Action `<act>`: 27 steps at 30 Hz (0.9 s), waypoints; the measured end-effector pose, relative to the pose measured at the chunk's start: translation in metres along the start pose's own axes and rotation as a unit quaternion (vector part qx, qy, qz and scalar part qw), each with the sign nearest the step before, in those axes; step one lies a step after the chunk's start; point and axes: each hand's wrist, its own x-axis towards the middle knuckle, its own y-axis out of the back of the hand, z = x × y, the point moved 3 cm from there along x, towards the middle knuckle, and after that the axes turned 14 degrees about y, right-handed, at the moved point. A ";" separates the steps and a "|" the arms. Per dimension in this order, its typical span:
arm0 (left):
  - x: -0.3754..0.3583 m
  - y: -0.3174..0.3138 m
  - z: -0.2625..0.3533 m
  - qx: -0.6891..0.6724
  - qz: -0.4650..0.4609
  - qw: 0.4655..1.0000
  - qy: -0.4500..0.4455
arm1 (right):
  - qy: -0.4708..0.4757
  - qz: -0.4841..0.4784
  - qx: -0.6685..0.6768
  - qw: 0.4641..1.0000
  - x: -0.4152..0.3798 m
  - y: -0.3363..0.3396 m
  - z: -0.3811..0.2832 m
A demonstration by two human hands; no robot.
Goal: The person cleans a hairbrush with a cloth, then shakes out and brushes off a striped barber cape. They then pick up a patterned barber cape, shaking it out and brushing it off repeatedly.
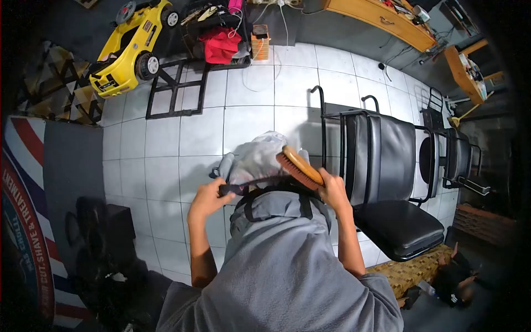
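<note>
My right hand [334, 191] is closed around the near end of a wooden brush [301, 165], whose brown bristles face down and to the left. On the other side, my left hand [207, 199] is closed on a dark, handle-like thing [231, 190]. A thin dark strip runs from it toward the middle, but I cannot make out its kind. Just beyond both hands is a crumpled whitish bundle [260, 156], in front of my waist. The brush overlaps the right side of this bundle in the view. My grey top [282, 260] fills the lower middle.
Black padded chairs [381, 160] stand close on the right. A black metal frame [177, 88] lies on the tiled floor [249, 116] near a yellow toy car [130, 47]. Wooden desks [381, 22] line the back. At lower right, a person [456, 282] is near a patterned surface.
</note>
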 end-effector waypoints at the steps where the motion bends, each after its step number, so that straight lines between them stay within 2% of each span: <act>1: -0.001 -0.008 -0.004 0.003 -0.032 0.999 -0.008 | -0.006 -0.022 0.014 1.000 -0.010 -0.006 0.010; 3: -0.001 -0.020 -0.008 0.033 -0.009 0.999 0.006 | -0.018 -0.066 0.040 0.997 -0.026 -0.013 0.017; 5: -0.002 -0.028 -0.012 0.025 0.047 0.999 0.004 | 0.001 0.057 0.035 0.998 -0.032 -0.008 0.008; 7: -0.004 -0.031 -0.010 -0.036 0.153 0.987 -0.019 | 0.013 0.189 0.020 0.982 -0.030 0.005 -0.012; 8: -0.003 -0.029 -0.006 -0.051 0.197 0.978 -0.042 | -0.036 0.204 0.020 0.978 -0.031 0.007 -0.014; 11: -0.004 -0.021 0.028 -0.095 0.281 0.949 -0.107 | -0.061 0.226 0.205 0.950 -0.025 0.006 -0.018; 12: -0.002 -0.020 0.039 -0.093 0.296 0.941 -0.138 | -0.014 0.274 0.263 0.925 -0.017 0.009 -0.027; 13: -0.002 -0.018 0.052 -0.090 0.310 0.931 -0.169 | 0.058 0.305 0.259 0.915 -0.006 0.012 -0.032; 15: 0.004 -0.023 0.065 -0.168 0.242 0.935 -0.197 | 0.035 0.332 0.378 0.864 0.012 0.019 -0.053; 17: 0.003 -0.035 0.083 -0.365 0.060 0.911 -0.181 | 0.097 0.359 0.417 0.829 0.029 0.020 -0.061; 18: 0.000 -0.039 0.091 -0.395 0.030 0.893 -0.216 | 0.128 0.367 0.434 0.813 0.036 0.019 -0.064; 19: -0.001 -0.046 0.099 -0.474 -0.054 0.859 -0.187 | 0.123 0.356 0.469 0.799 0.040 0.018 -0.068; 21: -0.017 -0.053 0.129 -0.592 -0.126 0.786 -0.124 | 0.108 0.331 0.537 0.768 0.044 0.014 -0.073; 22: -0.012 -0.063 0.125 -0.628 -0.173 0.754 -0.082 | 0.086 0.326 0.545 0.768 0.042 0.011 -0.073; 23: -0.003 -0.075 0.112 -0.643 -0.237 0.728 0.008 | 0.064 0.321 0.553 0.766 0.039 0.008 -0.073; 25: 0.006 -0.088 0.098 -0.576 -0.290 0.750 0.150 | 0.018 0.295 0.538 0.790 0.035 0.012 -0.081; 26: 0.008 -0.090 0.090 -0.516 -0.290 0.794 0.139 | -0.001 0.290 0.495 0.819 0.031 0.009 -0.076; 27: 0.010 -0.090 0.080 -0.452 -0.290 0.834 0.126 | -0.039 0.225 0.484 0.845 0.025 0.006 -0.067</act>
